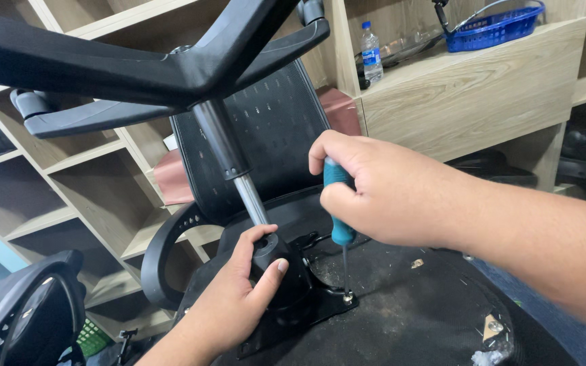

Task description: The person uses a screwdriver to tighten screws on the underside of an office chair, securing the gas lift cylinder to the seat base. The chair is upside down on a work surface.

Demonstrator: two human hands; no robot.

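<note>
Overhead, chair base (171,68) looms; right hand (381,193) fingers grip screwdriver (338,203), left hand (235,301) clasps mechanism (286,271).

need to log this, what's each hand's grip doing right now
Left hand: closed around the black mechanism housing at the foot of the gas cylinder.
Right hand: closed on the teal screwdriver, tip on a screw.

**Wooden shelving and its contents**

Far right, a wooden shelf (469,74) carries a plastic water bottle (371,51) standing upright at its left end and a blue basket (496,27) to the right. Left, open wooden compartments (83,183) show bare boards.
</note>
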